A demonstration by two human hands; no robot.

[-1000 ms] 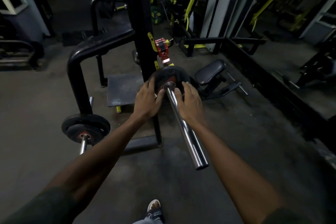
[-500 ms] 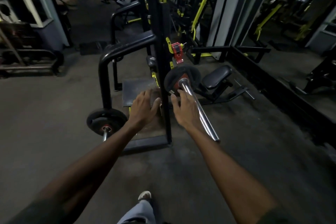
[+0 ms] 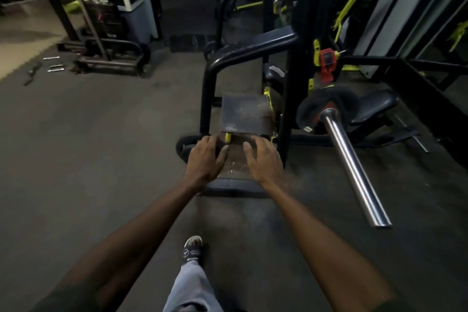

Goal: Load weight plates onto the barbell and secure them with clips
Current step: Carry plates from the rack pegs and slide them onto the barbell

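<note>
Both hands out in front, palms down, empty. Left hand [image 3: 206, 157] has fingers loosely spread, slightly curled; right hand [image 3: 264, 159] the same, thumb toward the left one. Neither touches the bar or a plate.

Barbell sleeve [image 3: 354, 167]: smooth polished steel cylinder, glossy highlight along its length, free end flat-cut, sticking out toward the camera at right, clear of the right hand. One weight plate [image 3: 326, 106] sits at the sleeve's far end: round, matte black rubbery rim, reddish centre around the bore. No clip on the sleeve in front of it.

Red clip [image 3: 327, 64]: blocky plastic-looking body, hanging on the black rack upright [image 3: 295, 83] above the plate, next to yellow-green fittings.

Second plate [image 3: 186, 145], dark and round, low beside the left hand, mostly hidden by it.

Between the hands: flat rectangular steel footplate [image 3: 245, 114], dull and scuffed. Floor [image 3: 101, 147] is grey, matte, grainy. One foot in a dark slide sandal [image 3: 192, 248] below.
</note>
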